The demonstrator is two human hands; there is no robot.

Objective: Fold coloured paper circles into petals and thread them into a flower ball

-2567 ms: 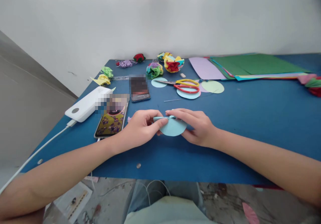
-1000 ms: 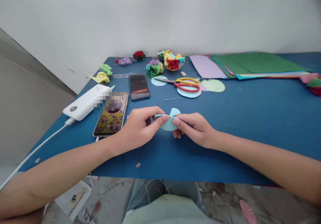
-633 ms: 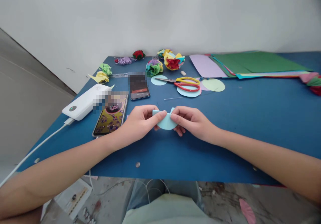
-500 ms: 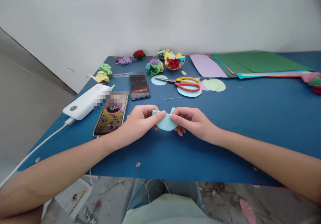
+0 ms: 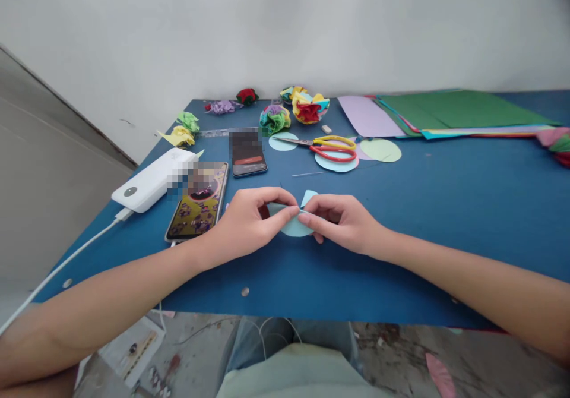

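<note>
A light blue paper circle [image 5: 297, 227], partly folded, is held between both hands above the near part of the blue table [image 5: 285, 285]. My left hand [image 5: 260, 217] pinches it at its middle with thumb and index finger. My right hand [image 5: 336, 220] grips its right side, thumb on top and the other fingers curled behind. A folded flap of the paper sticks up between the hands. The fingertips of both hands nearly meet and cover part of the paper.
Beyond the hands lie scissors [image 5: 333, 148] on paper circles, and a thin needle-like rod [image 5: 309, 174]. Paper flowers [image 5: 310, 109] stand at the back. Colored sheets [image 5: 467, 110] are stacked back right. Two phones [image 5: 198, 205] and a white power bank [image 5: 154, 181] with a cable lie left.
My left thumb and index finger have moved right to the paper's middle and pinch there. The left side of the paper has shifted, and its right flap stands more visibly.
</note>
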